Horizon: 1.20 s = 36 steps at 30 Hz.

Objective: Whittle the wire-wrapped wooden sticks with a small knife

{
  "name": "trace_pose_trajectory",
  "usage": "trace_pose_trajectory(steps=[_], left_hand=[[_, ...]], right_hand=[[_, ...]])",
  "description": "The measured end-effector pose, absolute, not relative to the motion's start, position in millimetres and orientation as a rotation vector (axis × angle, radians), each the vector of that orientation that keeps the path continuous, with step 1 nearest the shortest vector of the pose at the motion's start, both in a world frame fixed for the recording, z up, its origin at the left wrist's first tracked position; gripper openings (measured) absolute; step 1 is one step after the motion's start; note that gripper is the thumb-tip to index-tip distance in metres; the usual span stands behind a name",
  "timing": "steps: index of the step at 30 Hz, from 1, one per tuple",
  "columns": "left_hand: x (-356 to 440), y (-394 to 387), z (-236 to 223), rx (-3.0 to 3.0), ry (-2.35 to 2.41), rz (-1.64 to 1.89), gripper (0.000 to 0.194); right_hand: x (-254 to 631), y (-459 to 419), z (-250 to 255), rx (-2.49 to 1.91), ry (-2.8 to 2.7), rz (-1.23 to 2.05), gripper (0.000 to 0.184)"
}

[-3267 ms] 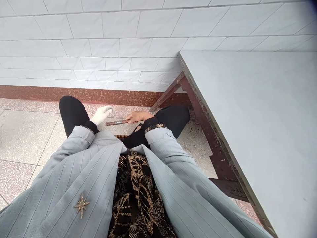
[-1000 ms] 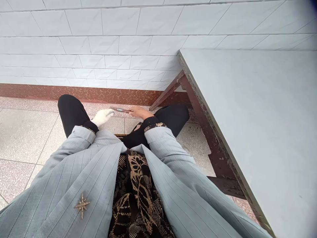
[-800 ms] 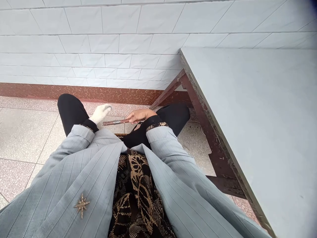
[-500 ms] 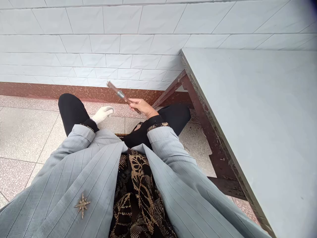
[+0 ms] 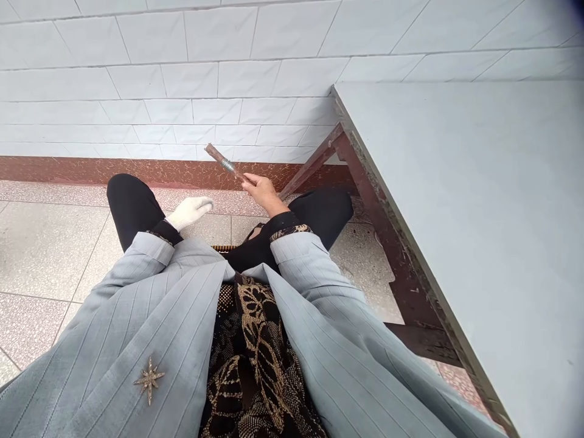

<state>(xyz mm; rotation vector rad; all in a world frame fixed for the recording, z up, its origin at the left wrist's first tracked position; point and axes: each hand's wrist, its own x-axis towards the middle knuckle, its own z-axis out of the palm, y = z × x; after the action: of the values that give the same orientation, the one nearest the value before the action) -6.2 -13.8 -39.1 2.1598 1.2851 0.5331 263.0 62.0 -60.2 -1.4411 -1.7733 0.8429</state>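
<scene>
In my right hand [image 5: 263, 193] is a brown stick [image 5: 212, 151], gripped near its lower end. Silvery wire [image 5: 227, 165] is wound in a tight band around its middle, and the far end points up and left toward the wall. My left hand [image 5: 187, 213] wears a white knitted glove and hovers beside my left knee, apart from the stick. Its fingers are pressed together, with a greyish spot at their tips; what they hold, if anything, I cannot make out.
A grey-topped table [image 5: 456, 182] with brown legs stands close on my right. White wall tiles [image 5: 219, 36] with a reddish-brown base strip [image 5: 68, 170] face me. Speckled floor tiles [image 5: 50, 243] lie below. My knees are spread on both sides of my hands.
My right hand has shifted slightly right with the stick, which was blurred by motion before and now looks sharp. My gloved left hand has barely moved.
</scene>
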Motion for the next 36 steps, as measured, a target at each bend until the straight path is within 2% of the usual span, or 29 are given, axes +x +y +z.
trace_pose_trajectory(steps=[5,10,13,17,21,23,26,29,32,36], left_hand=[[-3,-16,-16,2.385,1.434,0.365,0.031],[-13,-6,12,2.528,1.517,0.363,0.031],[-21,1,25,2.44,1.499,0.458,0.027],[-29,7,29,2.165,1.36,0.685,0.024],[-23,11,5,1.83,1.247,0.824,0.024],[-15,11,-15,1.72,1.243,0.717,0.022],[-3,3,-43,1.645,1.255,0.609,0.019],[2,-7,-57,1.629,1.207,0.609,0.02],[2,-10,-57,1.625,1.189,0.662,0.02],[0,-10,-55,1.68,1.202,0.63,0.017]], right_hand=[[265,50,-53,-1.516,-2.063,0.563,0.046],[266,45,-47,-1.468,-2.384,0.524,0.045],[268,48,-47,-1.346,-2.437,0.743,0.042],[268,47,-47,-1.119,-2.412,1.241,0.039],[261,37,-46,-0.945,-2.344,1.549,0.043],[257,34,-46,-0.886,-2.287,1.597,0.045],[254,37,-50,-0.912,-2.109,1.504,0.051],[254,44,-56,-1.138,-1.868,1.322,0.053],[255,50,-60,-1.389,-1.749,1.196,0.049],[258,50,-57,-1.604,-1.869,0.977,0.042]])
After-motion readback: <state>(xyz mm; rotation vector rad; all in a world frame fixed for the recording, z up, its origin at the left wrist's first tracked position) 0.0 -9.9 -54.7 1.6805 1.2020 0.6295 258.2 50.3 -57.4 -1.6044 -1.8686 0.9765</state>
